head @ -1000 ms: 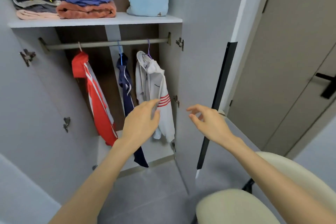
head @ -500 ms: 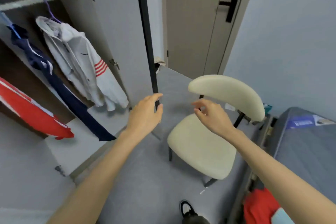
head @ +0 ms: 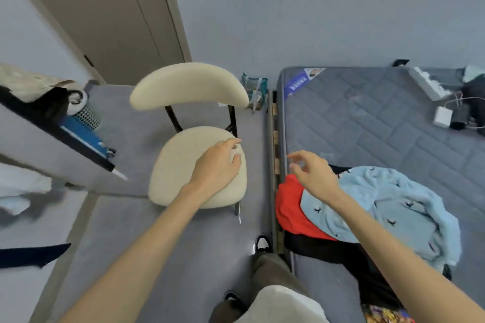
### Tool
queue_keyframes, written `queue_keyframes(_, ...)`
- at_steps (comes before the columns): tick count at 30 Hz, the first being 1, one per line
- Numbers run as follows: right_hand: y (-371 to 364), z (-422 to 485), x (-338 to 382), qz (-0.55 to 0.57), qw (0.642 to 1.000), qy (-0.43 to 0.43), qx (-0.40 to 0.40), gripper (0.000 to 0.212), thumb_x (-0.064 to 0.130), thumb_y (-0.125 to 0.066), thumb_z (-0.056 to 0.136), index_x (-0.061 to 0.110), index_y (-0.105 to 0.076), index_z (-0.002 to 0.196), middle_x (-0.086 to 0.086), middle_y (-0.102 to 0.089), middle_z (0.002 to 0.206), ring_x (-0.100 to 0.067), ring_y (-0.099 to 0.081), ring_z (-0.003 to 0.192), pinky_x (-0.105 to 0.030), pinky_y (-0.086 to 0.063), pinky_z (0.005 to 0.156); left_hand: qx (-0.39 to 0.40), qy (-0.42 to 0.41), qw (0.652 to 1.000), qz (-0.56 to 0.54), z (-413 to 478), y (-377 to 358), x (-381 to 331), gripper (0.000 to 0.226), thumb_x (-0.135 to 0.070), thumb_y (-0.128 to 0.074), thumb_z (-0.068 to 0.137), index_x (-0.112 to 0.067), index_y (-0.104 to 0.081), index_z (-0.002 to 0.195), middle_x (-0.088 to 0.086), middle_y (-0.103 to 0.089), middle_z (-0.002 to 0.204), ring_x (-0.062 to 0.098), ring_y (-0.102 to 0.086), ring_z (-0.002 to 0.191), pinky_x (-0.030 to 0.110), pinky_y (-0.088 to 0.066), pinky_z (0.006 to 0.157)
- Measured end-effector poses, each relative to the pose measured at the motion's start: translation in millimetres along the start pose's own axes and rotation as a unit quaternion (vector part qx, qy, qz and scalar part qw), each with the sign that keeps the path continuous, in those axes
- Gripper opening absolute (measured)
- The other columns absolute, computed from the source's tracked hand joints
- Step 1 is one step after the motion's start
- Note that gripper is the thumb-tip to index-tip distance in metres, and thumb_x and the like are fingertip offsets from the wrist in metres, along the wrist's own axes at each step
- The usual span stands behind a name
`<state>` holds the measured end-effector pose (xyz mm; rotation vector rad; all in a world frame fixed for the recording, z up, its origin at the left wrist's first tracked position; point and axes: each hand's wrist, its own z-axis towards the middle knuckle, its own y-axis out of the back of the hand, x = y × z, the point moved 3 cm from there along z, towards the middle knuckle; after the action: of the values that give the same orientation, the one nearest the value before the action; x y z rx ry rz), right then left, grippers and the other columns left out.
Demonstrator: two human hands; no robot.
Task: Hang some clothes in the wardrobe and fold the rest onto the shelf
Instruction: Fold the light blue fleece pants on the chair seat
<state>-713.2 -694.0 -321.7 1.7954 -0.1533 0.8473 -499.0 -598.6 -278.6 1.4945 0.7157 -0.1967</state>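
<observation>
1. Fingers (head: 232, 143) of the left hand (head: 216, 165) are loose and a little bent, and they hold nothing.
2. That hand is seen in front of the cream chair (head: 183, 165), over its seat.
3. Fingers (head: 295, 157) of the right hand (head: 315, 174) are spread and softly curled, and they hold nothing too.
4. That hand is seen over the edge of the bed (head: 380, 118), just above the pile of clothes.
5. On the bed lies a fluffy blue top (head: 393, 207) with small dark shapes on it.
6. A red cloth (head: 291, 207) lies partly under the blue top, at the side next to the chair.
7. A black cloth (head: 328, 249) lies under both of them.
8. The chair stands on the gray floor (head: 183, 257) between the bed and the wardrobe door (head: 52, 155).
9. At the far left, blurry bits of a white cloth (head: 21, 191) and a dark blue cloth (head: 31, 254) show.
10. A white plug strip (head: 430, 84) and a small white box (head: 443, 117) lie on the far corner of the bed.
11. Two dark shoes (head: 262, 242) stand on the floor beside the bed.
</observation>
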Motion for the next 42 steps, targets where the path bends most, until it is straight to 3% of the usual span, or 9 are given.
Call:
queue_keyframes(6,7,-3,-123,0.024,0.991,-0.129,-0.025,0.028,0.020,-0.054,0.095,0.019,-0.061,0.122,0.000,-0.058,0.127,-0.017,-0.060,0.095,-0.030,-0.043,0.083,0.116,-0.050,0.992,-0.001,66,-98,-57,0.040,-0.025,-0.047,0.097,-0.025,-0.049,0.137,-0.004,-0.058,0.131,0.020,-0.054,0.118,0.034,-0.044,0.095)
queue_keyframes(10,2,-11,-202,0.043,0.970,-0.238,-0.028,0.032,0.020,-0.054,0.095,0.018,-0.057,0.127,-0.005,-0.050,0.135,-0.018,-0.056,0.098,-0.028,-0.039,0.082,0.183,-0.071,0.980,-0.017,95,-165,-85,0.038,-0.019,-0.049,0.097,-0.020,-0.053,0.134,-0.003,-0.060,0.125,0.016,-0.056,0.115,0.020,-0.036,0.086)
queue_keyframes(17,-32,-33,-311,0.064,0.915,-0.398,0.007,0.044,0.023,-0.059,0.093,0.015,-0.048,0.135,-0.015,-0.043,0.141,-0.030,-0.044,0.127,-0.035,-0.038,0.098,0.287,-0.093,0.953,-0.004,119,-265,-104,0.040,-0.020,-0.047,0.097,-0.022,-0.050,0.137,-0.001,-0.059,0.129,0.015,-0.056,0.115,0.036,-0.048,0.096)
queue_keyframes(23,-76,-48,-354,0.030,0.882,-0.454,0.120,0.058,0.038,-0.057,0.090,0.022,-0.035,0.142,-0.004,-0.040,0.146,-0.034,-0.025,0.136,-0.051,-0.024,0.110,0.346,-0.099,0.933,0.024,123,-321,-94,0.041,-0.023,-0.043,0.099,-0.023,-0.046,0.140,0.000,-0.055,0.133,0.017,-0.055,0.115,0.040,-0.049,0.095)
queue_keyframes(27,-85,-53,-359,-0.098,0.890,-0.430,0.117,0.030,0.019,-0.046,0.095,0.016,-0.042,0.124,-0.009,-0.055,0.122,-0.031,-0.035,0.122,-0.048,-0.026,0.105,0.367,-0.107,0.924,0.028,119,-337,-92,0.041,-0.021,-0.044,0.099,-0.022,-0.046,0.139,0.001,-0.054,0.135,0.018,-0.055,0.115,0.037,-0.048,0.094)
queue_keyframes(31,-83,-61,-363,-0.154,0.888,-0.411,0.138,0.023,0.020,-0.040,0.100,0.017,-0.057,0.115,-0.006,-0.059,0.119,-0.029,-0.037,0.120,-0.044,-0.028,0.100,0.377,-0.117,0.919,0.028,116,-343,-99,0.041,-0.022,-0.044,0.099,-0.023,-0.045,0.140,-0.001,-0.053,0.136,0.017,-0.057,0.110,0.032,-0.047,0.089)
queue_keyframes(35,-84,-73,-368,-0.072,0.890,-0.428,0.142,0.050,0.034,-0.065,0.088,0.022,-0.044,0.131,-0.014,-0.021,0.146,-0.037,-0.025,0.126,-0.048,-0.033,0.100,0.379,-0.131,0.916,0.025,111,-342,-104,0.041,-0.022,-0.044,0.099,-0.024,-0.044,0.140,0.000,-0.052,0.137,0.017,-0.054,0.118,0.034,-0.047,0.095)
queue_keyframes(38,-93,-77,-371,0.032,0.897,-0.438,0.052,0.068,0.022,-0.074,0.081,0.022,-0.037,0.138,-0.020,0.000,0.155,-0.040,-0.023,0.131,-0.045,-0.033,0.104,0.377,-0.140,0.915,0.027,109,-344,-106,0.041,-0.023,-0.044,0.099,-0.024,-0.044,0.140,-0.001,-0.051,0.138,0.016,-0.052,0.120,0.035,-0.046,0.097)
queue_keyframes(42,-97,-72,-369,0.081,0.894,-0.441,-0.026,0.036,0.010,-0.059,0.091,0.010,-0.051,0.126,-0.019,-0.043,0.132,-0.030,-0.054,0.099,-0.030,-0.042,0.082,0.367,-0.156,0.917,0.024,113,-345,-113,0.041,-0.023,-0.044,0.099,-0.023,-0.044,0.140,-0.001,-0.051,0.137,0.018,-0.053,0.119,0.035,-0.046,0.095)
